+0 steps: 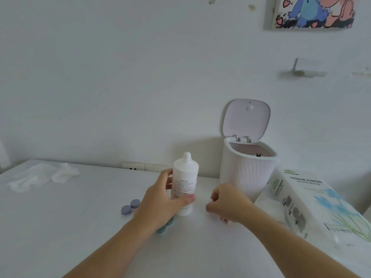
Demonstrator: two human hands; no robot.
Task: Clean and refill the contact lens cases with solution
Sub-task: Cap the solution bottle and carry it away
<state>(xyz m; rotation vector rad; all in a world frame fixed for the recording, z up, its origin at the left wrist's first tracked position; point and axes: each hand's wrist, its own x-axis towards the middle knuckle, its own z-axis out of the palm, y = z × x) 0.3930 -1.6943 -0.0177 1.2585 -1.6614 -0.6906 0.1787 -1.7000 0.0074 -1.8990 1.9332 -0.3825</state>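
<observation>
head view: a smooth white plastic solution bottle (185,183), cylindrical with a capped nozzle, stands upright on the matte white table (80,227) against a pale wall. the left hand (160,205) grasps it, thumb across the front label, fingers behind. the right hand (226,203) hovers just beside it, fingers loosely curled, holding nothing. a purple lens case (130,207) lies left of the wrist; a teal lens case (165,227) peeks from under it. a ribbed white bin (247,173), lid up, stands behind.
</observation>
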